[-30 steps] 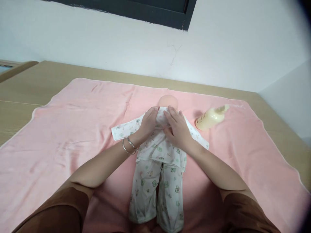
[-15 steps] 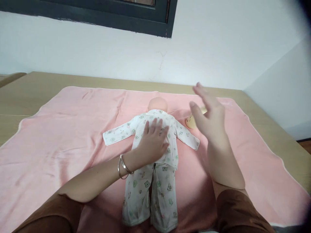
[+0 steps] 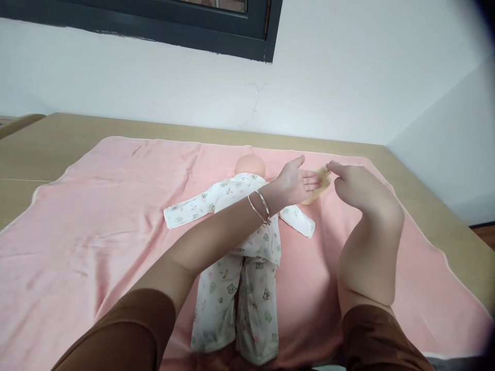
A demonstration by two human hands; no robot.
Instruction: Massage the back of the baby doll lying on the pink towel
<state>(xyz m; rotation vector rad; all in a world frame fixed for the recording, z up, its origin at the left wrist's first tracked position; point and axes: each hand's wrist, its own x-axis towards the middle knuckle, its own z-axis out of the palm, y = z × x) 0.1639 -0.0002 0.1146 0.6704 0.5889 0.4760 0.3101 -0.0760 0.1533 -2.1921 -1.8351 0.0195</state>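
Observation:
A doll [image 3: 250, 164] with a bare round head lies on the pink blanket, the back of its clothes facing up. It wears a white printed top [image 3: 263, 242] and matching trousers [image 3: 257, 309]. My left hand [image 3: 296, 181] is open above the doll's right-side shoulder, palm turned up and fingers pointing right. Its fingertips overlap a blurred yellowish object [image 3: 317, 191] beside the sleeve. My right hand [image 3: 359, 188] is closed just right of that object, fingers curled and tips towards it. Whether they touch or hold it I cannot tell.
The pink blanket [image 3: 73, 242] covers much of a wooden table [image 3: 62, 136]. Behind the table rises a white wall [image 3: 328, 93] with a dark window frame [image 3: 216, 28]. Another wall stands at the right.
My left hand has left the doll's back, moved right and up, and turned palm up. My right hand has swung from upright with fingers apart to closed and pointing left.

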